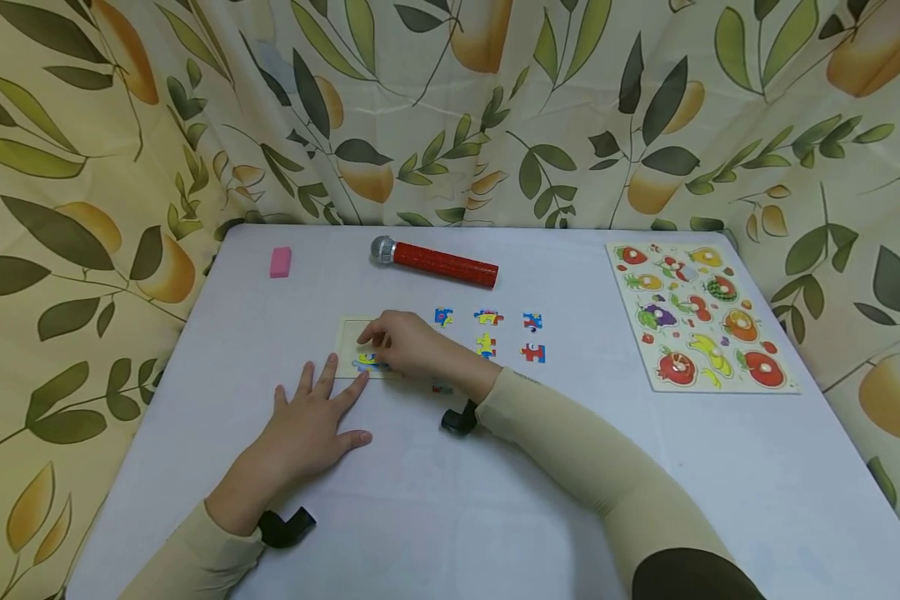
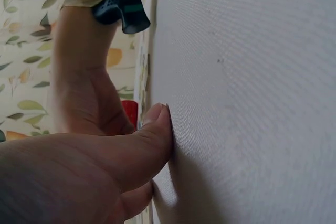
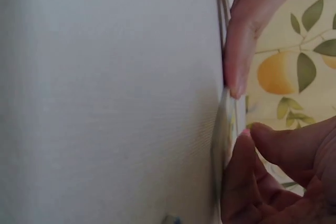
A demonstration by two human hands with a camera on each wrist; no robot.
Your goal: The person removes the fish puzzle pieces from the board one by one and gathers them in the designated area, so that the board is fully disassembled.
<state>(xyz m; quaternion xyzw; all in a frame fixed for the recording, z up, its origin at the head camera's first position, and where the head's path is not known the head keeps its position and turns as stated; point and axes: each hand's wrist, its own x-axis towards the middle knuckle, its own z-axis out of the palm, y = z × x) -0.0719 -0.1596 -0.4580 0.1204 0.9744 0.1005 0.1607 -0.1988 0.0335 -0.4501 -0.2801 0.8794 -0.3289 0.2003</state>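
A pale, shallow puzzle tray (image 1: pixel 347 332) lies left of the table's middle, with colourful puzzle pieces (image 1: pixel 367 360) along its lower part. Over it is my right hand (image 1: pixel 405 343), thumb and fingertips drawn together in a pinching pose. Whether a piece sits between those fingertips is hidden. My left hand (image 1: pixel 307 429) rests with spread fingers on the tablecloth, fingertips at the tray's near edge. In the right wrist view, thumb and index finger of the right hand (image 3: pixel 278 177) meet close above the tray (image 3: pixel 223 140).
Several loose jigsaw pieces (image 1: pixel 488 317) lie right of the tray, some partly behind the right forearm. Behind are a red microphone (image 1: pixel 446 265) and a pink block (image 1: pixel 281 262). A fruit-picture board (image 1: pixel 697 317) lies at the right. A patterned curtain hangs around the table.
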